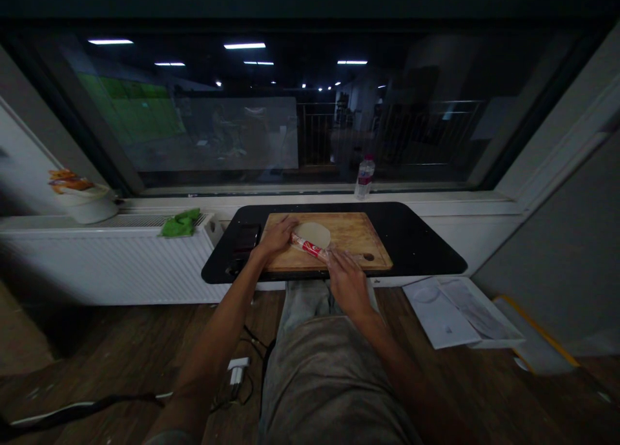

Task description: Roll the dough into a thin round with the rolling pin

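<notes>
A slim stick in a red-and-clear plastic wrapper (310, 247) lies slantwise between my hands, above a wooden cutting board (358, 228). The closed fingers of my left hand (278, 236) are at its upper left end. At the lower right end, my right hand (347, 278) is closed on the clear plastic. Just behind the wrapper a pale, round, flat piece like a flatbread (316, 231) rests on the board. What is inside the wrapper cannot be made out.
The board sits on a black tabletop (421, 241) with a dark phone-like object (247, 237) at left. A water bottle (365, 177) stands on the windowsill. A green cloth (180, 223) lies on the radiator (121, 264). Cables and a white adapter (237, 371) are on the floor; an open white box (494, 332) is right.
</notes>
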`<state>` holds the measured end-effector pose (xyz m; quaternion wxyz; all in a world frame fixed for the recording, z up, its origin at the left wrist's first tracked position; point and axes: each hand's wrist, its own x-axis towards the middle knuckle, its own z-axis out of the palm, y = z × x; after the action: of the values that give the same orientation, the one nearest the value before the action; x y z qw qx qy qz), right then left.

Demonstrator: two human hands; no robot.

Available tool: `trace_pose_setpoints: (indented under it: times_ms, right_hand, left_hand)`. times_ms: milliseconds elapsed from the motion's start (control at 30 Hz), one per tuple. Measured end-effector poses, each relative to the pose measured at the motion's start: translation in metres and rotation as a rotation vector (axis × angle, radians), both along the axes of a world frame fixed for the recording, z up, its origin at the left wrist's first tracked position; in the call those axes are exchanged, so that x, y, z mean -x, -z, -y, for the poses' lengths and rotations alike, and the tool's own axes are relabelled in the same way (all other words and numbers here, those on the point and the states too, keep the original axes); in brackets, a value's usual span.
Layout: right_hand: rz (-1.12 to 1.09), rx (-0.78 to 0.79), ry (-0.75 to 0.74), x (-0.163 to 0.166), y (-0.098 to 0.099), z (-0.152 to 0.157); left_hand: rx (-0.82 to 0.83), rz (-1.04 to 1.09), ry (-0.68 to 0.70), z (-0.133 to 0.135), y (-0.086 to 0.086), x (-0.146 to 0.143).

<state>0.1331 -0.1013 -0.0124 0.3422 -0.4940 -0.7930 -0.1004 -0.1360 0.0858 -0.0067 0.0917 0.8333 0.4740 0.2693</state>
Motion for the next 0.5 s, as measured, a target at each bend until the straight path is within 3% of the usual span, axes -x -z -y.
trace_pose_setpoints:
  times_ms: [300,500]
  right_hand:
    - [-0.037,0.033,-0.044,-0.006,-0.006,-0.002]
    - [0.034,0.146,0.041,-0.017,-0.020,-0.024]
  left_hand:
    - [-0.042,0.021,-0.036,0.014,0.006,0.003]
    - [-0.006,-0.119,-0.167,0.016,-0.005,-0.011]
